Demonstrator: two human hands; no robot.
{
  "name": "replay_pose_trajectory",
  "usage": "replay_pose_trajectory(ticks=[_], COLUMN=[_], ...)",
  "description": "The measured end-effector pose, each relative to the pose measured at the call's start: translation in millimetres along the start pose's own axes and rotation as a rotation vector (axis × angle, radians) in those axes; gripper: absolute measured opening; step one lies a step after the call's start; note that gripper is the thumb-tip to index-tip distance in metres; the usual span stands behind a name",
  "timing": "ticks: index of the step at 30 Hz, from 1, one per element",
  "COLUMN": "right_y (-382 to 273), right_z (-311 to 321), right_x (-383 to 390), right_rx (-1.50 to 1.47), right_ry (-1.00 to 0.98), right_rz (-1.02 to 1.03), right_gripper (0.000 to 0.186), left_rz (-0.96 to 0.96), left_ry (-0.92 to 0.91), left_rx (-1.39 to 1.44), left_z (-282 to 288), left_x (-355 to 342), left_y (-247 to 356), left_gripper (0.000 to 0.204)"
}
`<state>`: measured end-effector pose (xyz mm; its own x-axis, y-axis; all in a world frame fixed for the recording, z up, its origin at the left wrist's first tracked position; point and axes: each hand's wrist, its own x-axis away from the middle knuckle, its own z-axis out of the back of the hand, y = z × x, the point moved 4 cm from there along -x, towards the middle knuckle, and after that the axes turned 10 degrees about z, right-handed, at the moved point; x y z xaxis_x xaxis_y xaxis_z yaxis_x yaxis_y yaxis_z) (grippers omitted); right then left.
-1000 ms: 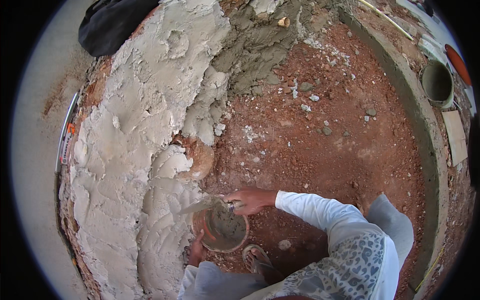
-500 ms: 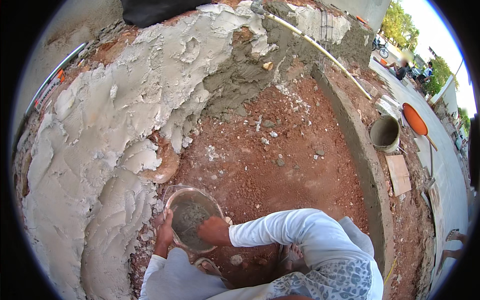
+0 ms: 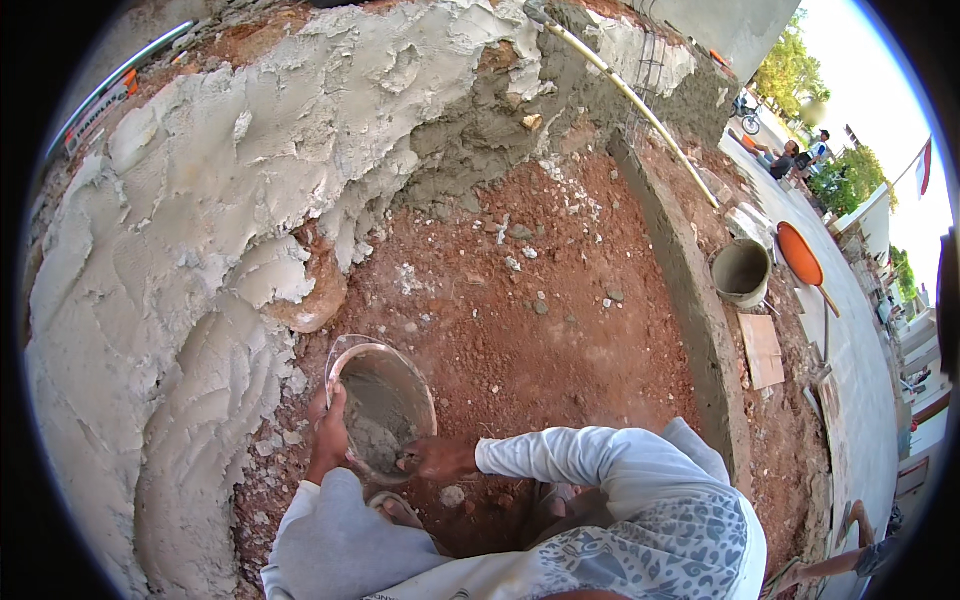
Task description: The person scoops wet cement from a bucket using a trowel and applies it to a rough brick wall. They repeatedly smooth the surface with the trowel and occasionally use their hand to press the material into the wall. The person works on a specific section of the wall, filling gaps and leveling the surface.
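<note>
1. Head view: the fingertips of the right hand [image 3: 435,458] are buried in wet grey mortar, so its grip cannot be told.
2. The left hand [image 3: 328,428] is clamped on the near rim of the bowl [image 3: 385,352].
3. The bowl is seen tilted, mortar-smeared, on red soil [image 3: 560,340] between both hands, beside the plastered wall [image 3: 200,200].
</note>
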<state>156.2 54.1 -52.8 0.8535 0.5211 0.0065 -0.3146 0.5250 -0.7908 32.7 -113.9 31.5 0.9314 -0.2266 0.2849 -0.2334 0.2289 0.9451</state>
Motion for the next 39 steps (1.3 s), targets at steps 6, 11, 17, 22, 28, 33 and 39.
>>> replay_pose_trajectory(ticks=[6, 11, 17, 22, 28, 33, 39], right_y=[-60.2, -49.1, -58.1, -24.4, -36.5, -55.2, -42.0], right_z=[47.9, 39.9, 53.4, 42.0, 46.1, 69.8, 93.7], right_x=[2.3, -9.3, -18.2, -28.8, -16.1, -17.3, -49.0], right_rx=[-0.811, -0.777, -0.287, -0.267, -0.623, -1.051, -1.545], right_ry=[-0.270, -0.209, 0.011, -0.062, -0.145, -0.064, 0.362], right_rz=[-0.469, -0.595, -0.237, -0.419, -0.509, -0.459, -0.183], right_gripper=[0.065, 0.055, 0.055, 0.058, 0.063, 0.044, 0.024], left_rz=[0.120, 0.092, 0.109, 0.131, 0.162, 0.165, 0.192], left_ry=[0.052, 0.052, 0.014, 0.031, 0.082, 0.107, 0.107], left_rx=[0.183, 0.173, 0.293, 0.223, 0.119, 0.291, 0.419], left_z=[45.5, 57.5, 66.0, 62.1, 64.3, 74.5, 100.9], left_x=[-10.6, -5.8, -1.4, -14.3, -11.0, -12.3, 1.2], left_y=[-42.1, -37.6, -51.5, -56.8, -53.0, -51.3, -95.3], left_gripper=[0.058, 0.062, 0.068, 0.073, 0.064, 0.059, 0.057])
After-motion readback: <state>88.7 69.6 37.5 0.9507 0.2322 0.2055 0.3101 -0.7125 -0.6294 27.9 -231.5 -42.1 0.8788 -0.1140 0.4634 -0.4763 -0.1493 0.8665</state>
